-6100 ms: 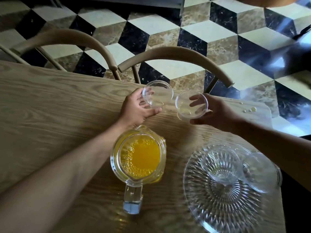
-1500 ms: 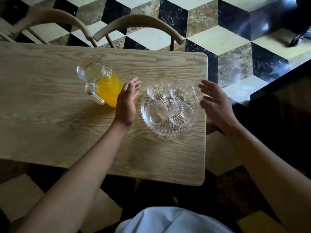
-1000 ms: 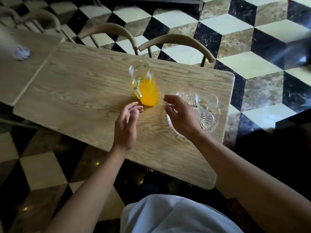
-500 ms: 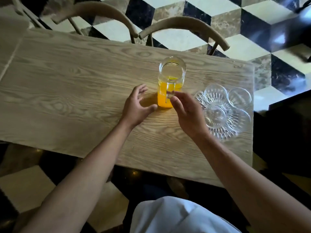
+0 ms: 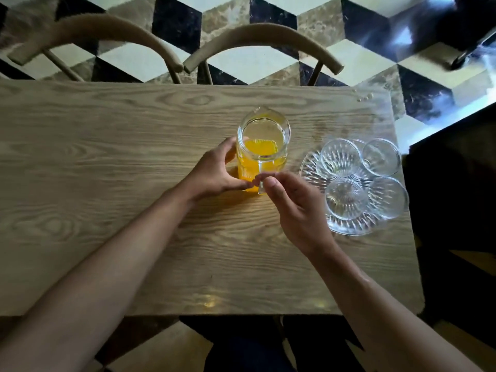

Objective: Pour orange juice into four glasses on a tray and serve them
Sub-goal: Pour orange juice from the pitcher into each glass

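On the table (image 5: 107,157) a jug (image 5: 261,149) of orange juice stands upright, about half full, with the tray (image 5: 308,170) just to its right carrying four empty glasses (image 5: 339,158). Left hand (image 5: 214,173) wraps the jug's left side, fingers curled against the glass. Right hand (image 5: 295,208) pinches at the handle on the near side, thumb and forefinger closed around it as far as I can tell.

Wooden table (image 5: 107,162), two curved chair backs (image 5: 263,41) behind it, cube-patterned tiled floor (image 5: 357,63)
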`<state>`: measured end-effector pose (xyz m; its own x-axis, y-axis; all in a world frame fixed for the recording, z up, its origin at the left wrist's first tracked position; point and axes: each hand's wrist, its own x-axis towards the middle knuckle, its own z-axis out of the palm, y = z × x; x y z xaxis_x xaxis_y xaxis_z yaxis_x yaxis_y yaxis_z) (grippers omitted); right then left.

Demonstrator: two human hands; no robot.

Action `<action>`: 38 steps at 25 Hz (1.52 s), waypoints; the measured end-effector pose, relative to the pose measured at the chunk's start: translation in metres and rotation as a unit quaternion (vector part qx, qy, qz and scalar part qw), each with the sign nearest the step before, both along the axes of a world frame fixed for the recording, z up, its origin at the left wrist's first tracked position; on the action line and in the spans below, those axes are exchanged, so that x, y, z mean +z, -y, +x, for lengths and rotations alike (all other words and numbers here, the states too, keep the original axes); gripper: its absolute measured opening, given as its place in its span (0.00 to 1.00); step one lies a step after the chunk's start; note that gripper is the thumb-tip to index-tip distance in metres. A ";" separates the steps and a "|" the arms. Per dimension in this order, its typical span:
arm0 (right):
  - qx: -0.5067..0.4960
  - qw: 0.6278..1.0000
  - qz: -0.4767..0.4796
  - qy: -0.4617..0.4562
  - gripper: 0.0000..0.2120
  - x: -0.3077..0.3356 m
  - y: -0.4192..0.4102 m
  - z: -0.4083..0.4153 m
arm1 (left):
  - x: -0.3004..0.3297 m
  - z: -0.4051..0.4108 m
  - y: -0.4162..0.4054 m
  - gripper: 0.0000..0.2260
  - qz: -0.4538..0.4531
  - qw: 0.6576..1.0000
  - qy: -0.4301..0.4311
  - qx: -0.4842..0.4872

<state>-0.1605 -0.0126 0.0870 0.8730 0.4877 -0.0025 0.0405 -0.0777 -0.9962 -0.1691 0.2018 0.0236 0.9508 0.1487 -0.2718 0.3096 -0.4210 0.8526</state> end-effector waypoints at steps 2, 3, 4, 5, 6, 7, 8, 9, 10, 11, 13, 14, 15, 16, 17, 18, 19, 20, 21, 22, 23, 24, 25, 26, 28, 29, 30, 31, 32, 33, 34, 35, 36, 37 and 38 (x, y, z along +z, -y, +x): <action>0.005 1.000 0.023 -0.016 0.09 -0.003 0.000 0.000 | 0.001 0.002 -0.001 0.41 0.012 1.000 -0.012 -0.001; 0.007 0.999 0.036 -0.028 0.10 -0.004 -0.001 -0.001 | 0.002 0.001 -0.001 0.40 0.016 1.000 -0.013 0.006; 0.002 0.998 0.050 -0.043 0.10 -0.004 -0.001 -0.001 | 0.004 0.001 0.001 0.41 0.020 1.000 -0.013 0.012; -0.005 0.996 0.062 -0.056 0.10 -0.003 -0.001 -0.001 | 0.006 0.001 0.003 0.44 0.030 0.999 -0.004 0.016; -0.010 0.995 0.070 -0.066 0.10 -0.001 -0.001 -0.002 | 0.006 0.000 0.004 0.45 0.043 0.999 0.006 0.018; -0.013 0.994 0.076 -0.076 0.10 0.001 0.000 -0.002 | 0.006 -0.002 0.007 0.44 0.051 0.998 0.010 0.022; -0.012 0.993 0.083 -0.082 0.10 0.003 0.001 -0.003 | 0.008 -0.005 0.010 0.41 0.056 0.998 0.010 0.029; -0.009 0.992 0.092 -0.086 0.11 0.005 0.002 -0.003 | 0.009 -0.008 0.014 0.38 0.058 0.998 0.008 0.039; -0.005 0.991 0.101 -0.091 0.11 0.007 0.004 -0.004 | 0.012 -0.012 0.018 0.37 0.055 0.997 0.009 0.052; 0.001 0.989 0.108 -0.096 0.11 0.010 0.005 -0.005 | 0.015 -0.017 0.022 0.37 0.052 0.997 0.010 0.064; 0.011 0.988 0.120 -0.098 0.09 0.020 0.012 -0.010 | 0.025 -0.027 0.031 0.37 0.054 0.995 0.009 0.082; 0.017 0.987 0.125 -0.095 0.09 0.027 0.018 -0.013 | 0.032 -0.034 0.037 0.36 0.055 0.994 0.010 0.091; 0.021 0.987 0.127 -0.091 0.09 0.034 0.024 -0.015 | 0.038 -0.039 0.043 0.36 0.055 0.994 0.011 0.096; 0.025 0.988 0.126 -0.089 0.10 0.039 0.030 -0.017 | 0.043 -0.043 0.050 0.35 0.055 0.993 0.014 0.102; 0.029 0.988 0.123 -0.087 0.10 0.047 0.038 -0.022 | 0.051 -0.050 0.059 0.34 0.056 0.992 0.017 0.107; 0.035 0.988 0.121 -0.086 0.10 0.056 0.049 -0.026 | 0.058 -0.058 0.071 0.34 0.055 0.991 0.019 0.116; 0.041 0.988 0.120 -0.088 0.10 0.063 0.059 -0.029 | 0.064 -0.065 0.083 0.35 0.053 0.990 0.020 0.127; 0.045 0.987 0.124 -0.091 0.10 0.070 0.070 -0.032 | 0.070 -0.072 0.096 0.35 0.049 0.989 0.020 0.136; 0.048 0.987 0.126 -0.089 0.11 0.077 0.083 -0.035 | 0.076 -0.079 0.110 0.36 0.047 0.989 0.020 0.142; 0.053 0.987 0.126 -0.082 0.11 0.085 0.097 -0.038 | 0.081 -0.086 0.127 0.36 0.046 0.988 0.020 0.148; 0.059 0.988 0.124 -0.076 0.11 0.091 0.112 -0.040 | 0.087 -0.093 0.145 0.35 0.044 0.987 0.019 0.154; 0.064 0.988 0.123 -0.075 0.11 0.096 0.127 -0.043 | 0.092 -0.099 0.163 0.34 0.039 0.986 0.016 0.163; 0.067 0.988 0.122 -0.074 0.11 0.100 0.142 -0.045 | 0.095 -0.105 0.182 0.33 0.031 0.984 0.015 0.174; 0.068 0.988 0.120 -0.076 0.11 0.102 0.157 -0.046 | 0.096 -0.109 0.201 0.32 0.022 0.982 0.015 0.185; 0.067 0.988 0.112 -0.079 0.11 0.103 0.183 -0.047 | 0.094 -0.115 0.238 0.31 -0.002 0.979 0.010 0.205; 0.069 0.989 0.105 -0.074 0.12 0.103 0.196 -0.046 | 0.092 -0.117 0.258 0.31 -0.015 0.976 0.006 0.216; 0.070 0.990 0.099 -0.069 0.12 0.104 0.209 -0.045 | 0.090 -0.117 0.277 0.31 -0.029 0.974 0.000 0.225; 0.069 0.991 0.092 -0.069 0.13 0.105 0.221 -0.043 | 0.089 -0.116 0.295 0.32 -0.042 0.972 -0.007 0.231; 0.063 0.991 0.087 -0.074 0.13 0.104 0.232 -0.040 | 0.086 -0.114 0.311 0.33 -0.051 0.970 -0.013 0.236; 0.052 0.992 0.083 -0.082 0.13 0.103 0.243 -0.037 | 0.083 -0.111 0.326 0.35 -0.060 0.969 -0.019 0.239; 0.038 0.992 0.077 -0.093 0.13 0.102 0.253 -0.034 | 0.079 -0.106 0.340 0.36 -0.073 0.967 -0.024 0.242; 0.022 0.992 0.072 -0.105 0.12 0.099 0.262 -0.030 | 0.074 -0.100 0.353 0.36 -0.088 0.965 -0.029 0.245; 0.005 0.991 0.068 -0.113 0.12 0.097 0.269 -0.025 | 0.069 -0.095 0.364 0.35 -0.101 0.963 -0.033 0.247; -0.010 0.992 0.061 -0.114 0.12 0.095 0.275 -0.020 | 0.064 -0.088 0.373 0.35 -0.112 0.961 -0.039 0.249; -0.020 0.992 0.053 -0.111 0.14 0.091 0.280 -0.014 | 0.059 -0.081 0.381 0.34 -0.122 0.960 -0.043 0.248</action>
<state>-0.1743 -0.2928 0.1784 0.8751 0.4608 -0.1481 -0.1823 0.0303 -0.9828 -0.2498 -0.1797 0.0828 0.7521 0.4993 -0.4302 0.4941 0.0048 0.8694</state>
